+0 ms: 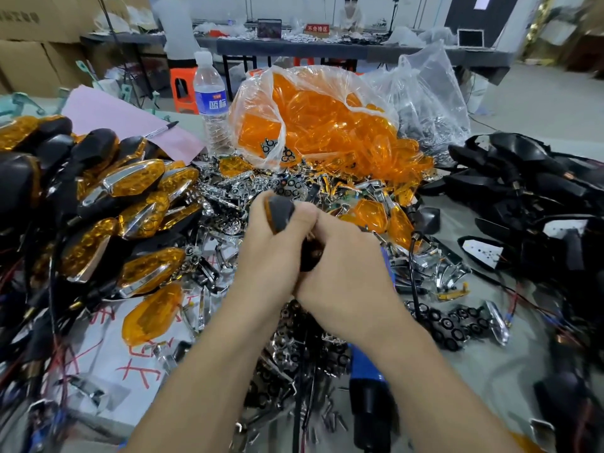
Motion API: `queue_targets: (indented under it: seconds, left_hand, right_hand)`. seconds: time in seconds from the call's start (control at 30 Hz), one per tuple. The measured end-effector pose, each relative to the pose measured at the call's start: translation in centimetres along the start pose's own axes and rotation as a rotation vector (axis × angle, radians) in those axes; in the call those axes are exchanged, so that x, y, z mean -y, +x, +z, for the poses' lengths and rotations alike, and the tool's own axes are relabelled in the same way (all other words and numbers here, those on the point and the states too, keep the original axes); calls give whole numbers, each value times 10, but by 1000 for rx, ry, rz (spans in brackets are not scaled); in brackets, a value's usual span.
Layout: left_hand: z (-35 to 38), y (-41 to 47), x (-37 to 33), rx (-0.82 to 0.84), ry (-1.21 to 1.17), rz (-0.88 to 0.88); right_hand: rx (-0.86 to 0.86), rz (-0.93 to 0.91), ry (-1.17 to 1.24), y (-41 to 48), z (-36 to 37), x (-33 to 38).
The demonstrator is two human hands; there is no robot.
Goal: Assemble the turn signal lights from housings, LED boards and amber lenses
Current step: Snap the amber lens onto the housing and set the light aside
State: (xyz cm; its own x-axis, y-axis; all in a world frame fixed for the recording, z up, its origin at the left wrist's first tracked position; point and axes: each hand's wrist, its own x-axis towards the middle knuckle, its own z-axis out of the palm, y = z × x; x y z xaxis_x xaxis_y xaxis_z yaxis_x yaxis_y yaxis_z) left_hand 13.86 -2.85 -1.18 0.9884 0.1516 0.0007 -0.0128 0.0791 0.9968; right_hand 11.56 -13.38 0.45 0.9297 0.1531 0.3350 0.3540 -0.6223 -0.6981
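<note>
- Both hands meet over the middle of the bench. The left hand (271,253) is clamped around a black light housing (281,213) with a sliver of amber showing at its edge; the right hand (343,269) is closed against the lower part of the same piece.
- The step looks like pressing a lens into its housing, though the fingers hide the joint, so I cannot tell whether it has seated.
- The next move likely calls for firm, even pressure until the lens sits flush, then setting the unit with the finished lights (124,197) piled at the left.
- An open clear bag (313,125) behind the hands holds loose amber lenses; a few have spilled out at its foot.
- A second clear bag (428,103) to its right holds small silvery parts.
- Empty black housings (529,178) with wires lie heaped at the right, unbagged.
- Chrome trim pieces (228,197) are scattered loose under the hands.
</note>
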Motion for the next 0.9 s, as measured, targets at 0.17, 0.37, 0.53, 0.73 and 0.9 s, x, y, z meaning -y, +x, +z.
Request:
queue_targets:
  seconds: [0.17,0.37,0.53,0.73,0.9]
  left_hand:
    - [-18,13,3,57,-210,-215]
    - [-49,23,-6,23,-317,-327]
    - [-58,24,-10,73,-370,-354]
    - [-67,25,-11,147,-351,-346]
    - [-57,23,-7,260,-345,-391]
  right_hand:
    - [46,197,355,9,-35,-10]
    - [178,151,-90,3,-40,-3]
    - [453,116,-280,-18,-27,11]
    - [527,48,-644,-66,-17,13]
    - [467,-29,-691,-83,-6,12]
